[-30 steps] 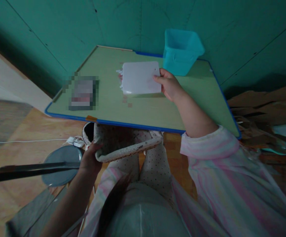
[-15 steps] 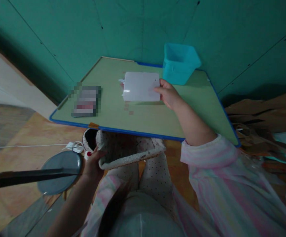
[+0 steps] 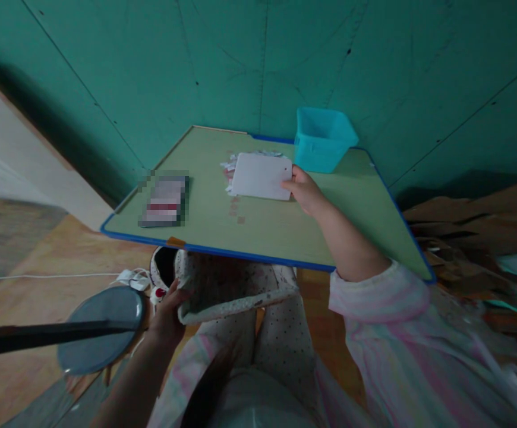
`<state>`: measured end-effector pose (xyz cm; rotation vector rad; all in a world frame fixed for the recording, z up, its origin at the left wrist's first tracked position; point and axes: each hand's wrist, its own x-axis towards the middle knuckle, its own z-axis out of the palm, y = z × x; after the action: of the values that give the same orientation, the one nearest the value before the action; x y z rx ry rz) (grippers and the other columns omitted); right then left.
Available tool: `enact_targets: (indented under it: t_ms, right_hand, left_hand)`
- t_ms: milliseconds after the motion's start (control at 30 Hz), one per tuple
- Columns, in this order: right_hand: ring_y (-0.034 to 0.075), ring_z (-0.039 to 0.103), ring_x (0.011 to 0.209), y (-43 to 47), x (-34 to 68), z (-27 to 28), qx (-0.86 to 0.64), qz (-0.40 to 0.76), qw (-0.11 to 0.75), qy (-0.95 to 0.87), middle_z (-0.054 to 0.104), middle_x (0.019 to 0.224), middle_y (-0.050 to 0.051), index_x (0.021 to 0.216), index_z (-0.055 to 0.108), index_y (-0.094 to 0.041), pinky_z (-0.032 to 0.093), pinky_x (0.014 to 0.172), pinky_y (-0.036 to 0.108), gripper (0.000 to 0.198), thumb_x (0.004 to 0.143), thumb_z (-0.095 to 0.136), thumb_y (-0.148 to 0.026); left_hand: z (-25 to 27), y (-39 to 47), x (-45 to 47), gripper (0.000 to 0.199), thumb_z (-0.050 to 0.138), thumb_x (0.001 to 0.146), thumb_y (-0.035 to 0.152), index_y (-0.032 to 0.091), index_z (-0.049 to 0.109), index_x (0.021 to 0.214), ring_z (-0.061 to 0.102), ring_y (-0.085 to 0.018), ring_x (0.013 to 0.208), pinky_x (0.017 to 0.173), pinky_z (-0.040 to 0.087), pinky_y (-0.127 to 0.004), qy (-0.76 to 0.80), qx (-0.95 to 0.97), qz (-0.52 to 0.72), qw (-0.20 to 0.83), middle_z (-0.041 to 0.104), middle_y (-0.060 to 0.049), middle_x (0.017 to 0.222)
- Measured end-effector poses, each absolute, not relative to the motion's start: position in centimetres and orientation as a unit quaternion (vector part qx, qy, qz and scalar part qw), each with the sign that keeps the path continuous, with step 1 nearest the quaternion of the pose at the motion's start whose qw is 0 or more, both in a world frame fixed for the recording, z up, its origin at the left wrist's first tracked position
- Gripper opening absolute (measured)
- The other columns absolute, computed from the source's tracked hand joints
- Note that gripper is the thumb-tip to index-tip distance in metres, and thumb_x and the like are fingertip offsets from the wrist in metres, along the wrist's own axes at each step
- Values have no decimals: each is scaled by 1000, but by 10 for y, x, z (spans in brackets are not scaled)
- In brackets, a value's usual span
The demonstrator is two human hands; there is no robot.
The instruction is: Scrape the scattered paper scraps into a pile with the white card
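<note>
My right hand (image 3: pixel 303 189) is closed on the right edge of a thin white plastic board (image 3: pixel 261 176), which has a small hole near its corner. The board is over or against a pile of torn paper scraps (image 3: pixel 229 169), and they stick out past its left and far edges. Below the table's front edge, my left hand (image 3: pixel 169 306) grips the left side of a white, dark-speckled bin (image 3: pixel 236 306) with a wide mouth. Its inside is dark and hard to make out.
A turquoise plastic basket (image 3: pixel 325 142) stands at the back right of the blue-edged table (image 3: pixel 285 238). A blurred-out booklet-like item (image 3: pixel 164 201) lies at the left. On the floor are a round grey stool (image 3: pixel 100 330), a white cable and, at right, cardboard (image 3: pixel 485 205).
My view has tilted up a little, so everything sits lower. The white board is nearer the tabletop, and more paper scraps show around its far edge. Both hands keep their hold.
</note>
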<state>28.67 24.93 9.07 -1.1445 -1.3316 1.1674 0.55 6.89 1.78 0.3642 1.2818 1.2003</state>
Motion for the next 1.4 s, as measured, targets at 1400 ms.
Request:
enact_targets:
  t_ms: [1400]
  right_hand:
    - [18, 59, 73, 234, 284, 97, -466, 529, 395, -589, 61, 77, 0, 91, 50, -21, 48, 72, 44, 31, 62, 54, -11]
  left_hand:
    - [30, 88, 2, 27, 60, 48, 15, 20, 64, 75, 52, -16, 34, 25, 39, -24, 522, 149, 552, 633, 63, 3, 49]
